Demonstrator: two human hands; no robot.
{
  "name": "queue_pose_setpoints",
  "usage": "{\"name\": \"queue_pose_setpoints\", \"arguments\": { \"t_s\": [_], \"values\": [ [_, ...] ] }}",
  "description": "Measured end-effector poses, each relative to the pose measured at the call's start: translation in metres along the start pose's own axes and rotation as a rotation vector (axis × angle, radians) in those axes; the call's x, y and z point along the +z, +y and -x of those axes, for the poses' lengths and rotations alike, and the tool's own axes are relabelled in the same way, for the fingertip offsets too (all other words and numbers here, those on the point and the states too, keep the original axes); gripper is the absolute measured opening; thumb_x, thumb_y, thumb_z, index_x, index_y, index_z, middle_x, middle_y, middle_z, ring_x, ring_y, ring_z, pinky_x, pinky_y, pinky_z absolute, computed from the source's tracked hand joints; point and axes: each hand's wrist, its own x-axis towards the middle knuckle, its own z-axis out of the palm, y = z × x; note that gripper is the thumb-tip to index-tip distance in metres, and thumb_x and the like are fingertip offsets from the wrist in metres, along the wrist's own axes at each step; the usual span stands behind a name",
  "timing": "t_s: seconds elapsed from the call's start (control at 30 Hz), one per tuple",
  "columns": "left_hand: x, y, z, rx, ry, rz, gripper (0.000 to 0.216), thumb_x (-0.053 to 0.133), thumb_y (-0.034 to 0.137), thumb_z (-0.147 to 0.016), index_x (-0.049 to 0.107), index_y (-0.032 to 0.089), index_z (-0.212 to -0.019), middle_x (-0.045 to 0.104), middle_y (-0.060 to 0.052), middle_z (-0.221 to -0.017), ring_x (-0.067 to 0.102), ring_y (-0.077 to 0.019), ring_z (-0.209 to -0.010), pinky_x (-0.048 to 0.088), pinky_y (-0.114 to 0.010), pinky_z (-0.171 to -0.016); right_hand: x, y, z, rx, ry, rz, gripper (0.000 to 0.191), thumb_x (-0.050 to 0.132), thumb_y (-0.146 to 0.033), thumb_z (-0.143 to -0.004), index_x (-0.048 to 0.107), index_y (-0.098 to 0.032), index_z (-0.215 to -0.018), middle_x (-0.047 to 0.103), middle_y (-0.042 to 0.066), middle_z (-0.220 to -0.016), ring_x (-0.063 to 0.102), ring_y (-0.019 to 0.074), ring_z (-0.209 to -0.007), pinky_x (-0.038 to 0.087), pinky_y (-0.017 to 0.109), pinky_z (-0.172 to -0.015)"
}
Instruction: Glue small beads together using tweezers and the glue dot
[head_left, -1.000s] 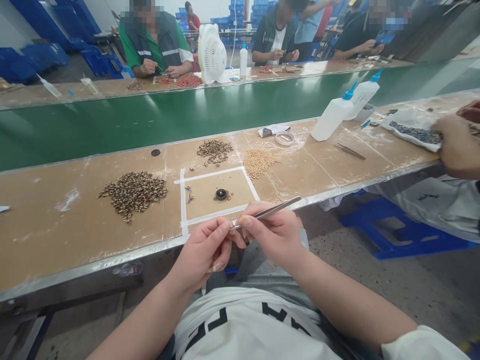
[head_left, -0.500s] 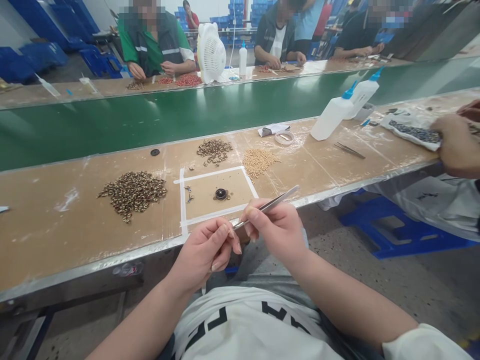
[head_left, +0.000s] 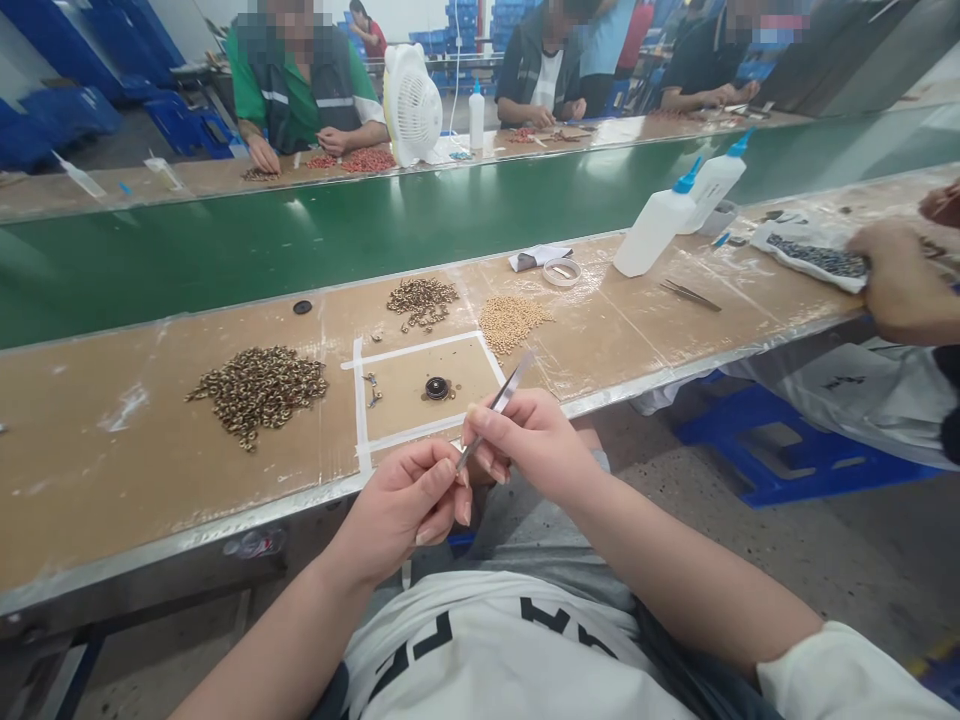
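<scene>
My right hand [head_left: 529,440] pinches metal tweezers [head_left: 499,400], their tips pointing down-left into the fingers of my left hand [head_left: 409,500]. My left hand's fingers are pressed together on something too small to make out. Both hands hover just off the near edge of the brown bench. Beyond them a white-taped square [head_left: 360,400] holds a small black round part [head_left: 437,388] and a few tiny metal pieces [head_left: 372,386].
A large heap of brass rings [head_left: 259,385] lies left, a smaller heap [head_left: 421,298] and a heap of tan beads [head_left: 511,320] behind the square. White glue bottles [head_left: 656,225], spare tweezers [head_left: 690,294], a neighbour's hand [head_left: 896,285] at right. Green conveyor belt [head_left: 225,250] and other workers beyond.
The tweezers have swung from nearly level to steeply upright, the rear end rising toward the bench. Both hands stay together at the bench edge; the view shifted slightly.
</scene>
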Motion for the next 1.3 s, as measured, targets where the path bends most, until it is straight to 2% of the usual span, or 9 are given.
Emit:
{"name": "queue_pose_setpoints", "arguments": {
  "t_s": [0.13, 0.27, 0.67, 0.73, 0.83, 0.97, 1.1, 1.2, 1.3],
  "values": [
    [-0.001, -0.001, 0.0, -0.015, -0.003, -0.006, 0.035, 0.076, 0.047, -0.099, 0.066, 0.016, -0.088, 0.071, -0.002, -0.066, 0.033, -0.0012, -0.038, 0.029, -0.014, -0.042, -0.006, 0.002, -0.004, 0.0, -0.064, 0.031, 0.056, 0.078, -0.062, -0.093, 0.066, -0.015, -0.066, 0.058, -0.002, -0.05, 0.05, 0.0068, -0.042, 0.036, 0.019, -0.042],
    [-0.002, -0.002, -0.001, -0.015, -0.002, -0.009, 0.035, 0.076, 0.047, -0.1, 0.066, 0.016, -0.088, 0.069, -0.002, -0.065, 0.032, -0.0011, -0.039, 0.029, -0.014, -0.042, -0.008, 0.004, -0.006, 0.011, -0.074, -0.007, 0.053, 0.078, -0.062, -0.093, 0.07, -0.015, -0.072, 0.058, -0.003, -0.05, 0.048, 0.007, -0.041, 0.036, 0.019, -0.041],
    [-0.003, -0.001, -0.017, -0.034, 0.056, 0.006, 0.036, 0.079, 0.048, -0.097, 0.068, 0.015, -0.087, 0.063, 0.001, -0.06, 0.033, -0.0015, -0.037, 0.028, -0.014, -0.04, -0.01, 0.007, -0.017, -0.032, 0.024, 0.018, 0.056, 0.081, -0.068, -0.087, 0.07, -0.016, -0.07, 0.058, -0.003, -0.049, 0.047, 0.0071, -0.038, 0.034, 0.021, -0.039],
    [-0.008, -0.001, -0.022, -0.014, 0.09, 0.0, 0.037, 0.078, 0.05, -0.097, 0.072, 0.015, -0.091, 0.067, -0.001, -0.063, 0.035, -0.002, -0.037, 0.028, -0.015, -0.039, -0.015, 0.01, -0.025, -0.081, 0.044, -0.012, 0.054, 0.08, -0.067, -0.088, 0.071, -0.016, -0.072, 0.058, -0.004, -0.049, 0.045, 0.0067, -0.037, 0.033, 0.021, -0.039],
    [-0.021, 0.01, -0.033, 0.096, 0.247, -0.033, 0.034, 0.077, 0.049, -0.099, 0.08, 0.016, -0.105, 0.073, -0.004, -0.076, 0.037, -0.0016, -0.039, 0.026, -0.016, -0.038, -0.032, 0.014, -0.048, -0.182, 0.103, -0.031, 0.053, 0.08, -0.066, -0.09, 0.07, -0.017, -0.071, 0.055, -0.005, -0.048, 0.044, 0.0063, -0.039, 0.032, 0.021, -0.04],
    [-0.049, 0.044, -0.067, 0.328, 0.433, -0.168, 0.032, 0.08, 0.039, -0.097, 0.083, 0.022, -0.124, 0.076, -0.005, -0.09, 0.039, -0.0026, -0.043, 0.028, -0.019, -0.038, -0.053, 0.023, -0.093, -0.224, 0.154, 0.097, 0.052, 0.08, -0.066, -0.09, 0.072, -0.017, -0.073, 0.057, -0.004, -0.051, 0.046, 0.0073, -0.042, 0.035, 0.022, -0.043],
    [-0.074, 0.074, -0.125, 0.546, 0.397, -0.323, 0.033, 0.071, 0.037, -0.102, 0.079, 0.027, -0.132, 0.08, -0.006, -0.095, 0.045, -0.0061, -0.046, 0.034, -0.024, -0.043, -0.055, 0.044, -0.123, -0.226, 0.186, 0.261, 0.054, 0.077, -0.067, -0.091, 0.072, -0.017, -0.073, 0.059, -0.003, -0.053, 0.048, 0.0077, -0.043, 0.037, 0.023, -0.045],
    [-0.09, 0.073, -0.168, 0.589, 0.358, -0.418, 0.037, 0.063, 0.035, -0.106, 0.075, 0.026, -0.139, 0.081, -0.006, -0.093, 0.049, -0.0077, -0.047, 0.035, -0.026, -0.045, -0.053, 0.061, -0.129, -0.211, 0.167, 0.378, 0.051, 0.073, -0.064, -0.096, 0.074, -0.018, -0.076, 0.061, -0.002, -0.054, 0.052, 0.0093, -0.045, 0.041, 0.024, -0.047],
    [-0.101, 0.058, -0.193, 0.572, 0.36, -0.42, 0.042, 0.056, 0.033, -0.108, 0.068, 0.025, -0.148, 0.081, -0.006, -0.093, 0.048, -0.0086, -0.046, 0.035, -0.027, -0.047, -0.054, 0.07, -0.128, -0.2, 0.123, 0.492, 0.047, 0.071, -0.058, -0.101, 0.075, -0.018, -0.078, 0.064, 0.0, -0.057, 0.056, 0.0115, -0.05, 0.044, 0.026, -0.049]
  ]
}}
